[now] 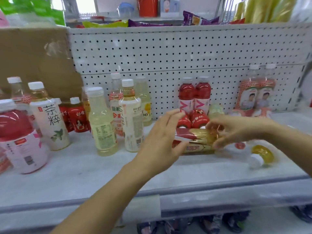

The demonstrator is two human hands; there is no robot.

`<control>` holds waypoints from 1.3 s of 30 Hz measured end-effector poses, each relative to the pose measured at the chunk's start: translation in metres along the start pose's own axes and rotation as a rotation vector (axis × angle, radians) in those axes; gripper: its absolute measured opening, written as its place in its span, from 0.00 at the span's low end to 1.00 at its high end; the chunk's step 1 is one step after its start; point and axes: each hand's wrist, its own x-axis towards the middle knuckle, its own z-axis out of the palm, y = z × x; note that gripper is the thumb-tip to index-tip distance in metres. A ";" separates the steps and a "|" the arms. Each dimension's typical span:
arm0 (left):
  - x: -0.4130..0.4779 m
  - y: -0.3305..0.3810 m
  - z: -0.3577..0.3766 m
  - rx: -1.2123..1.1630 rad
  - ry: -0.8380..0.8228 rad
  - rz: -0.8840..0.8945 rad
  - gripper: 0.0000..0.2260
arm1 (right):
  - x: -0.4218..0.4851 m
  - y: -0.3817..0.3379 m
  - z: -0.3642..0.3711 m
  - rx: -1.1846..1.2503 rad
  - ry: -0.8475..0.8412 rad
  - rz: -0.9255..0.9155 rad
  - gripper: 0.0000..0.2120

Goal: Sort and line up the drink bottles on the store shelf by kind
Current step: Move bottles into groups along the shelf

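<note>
Both of my hands are on the middle of the shelf [84,174], where the red-and-gold bottle [194,135] lies on its side. My right hand [236,130] has its fingers curled over that bottle's right end and grips it. My left hand [160,141] is wide, fingers straight and spread, right at the bottle's left end. It's too blurry to say if it touches. Looks like a 2nd bottle with the same label lies just under the first.

Just behind those, 2 small red bottles [199,119] lie on their sides too. Behind them, against the pegboard [168,53], 2 upright bottles of red drink [186,93] stand side by side and touching. Further right, 2 clear bottles with red patterned labels [248,92] stand upright as a pair. Near the right front, an amber bottle [262,153] lies down with its white cap toward me.

The left side is a mixed bunch, all upright. There's a big bottle of red drink with a pink label [18,137], a white-label tea bottle [49,115] with amber liquid in the neck, a pale yellow bottle [102,125] and another tea bottle [130,119] just beside it. Some short red-label bottles [77,115] sit at the back in front of a sheet of cardboard [33,56].
</note>
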 end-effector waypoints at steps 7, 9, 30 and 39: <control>0.035 0.010 0.054 0.287 -0.252 -0.096 0.39 | 0.004 0.023 0.019 -0.290 0.165 -0.105 0.22; 0.035 0.009 0.055 0.380 -0.250 -0.097 0.40 | -0.005 0.020 0.003 -0.104 0.144 -0.131 0.22; -0.005 -0.007 0.012 -0.140 0.224 -0.720 0.33 | 0.117 -0.033 0.024 -0.876 0.318 -0.607 0.25; -0.005 -0.007 0.005 0.117 0.261 -0.751 0.38 | 0.121 -0.044 -0.009 -0.237 0.483 -0.636 0.09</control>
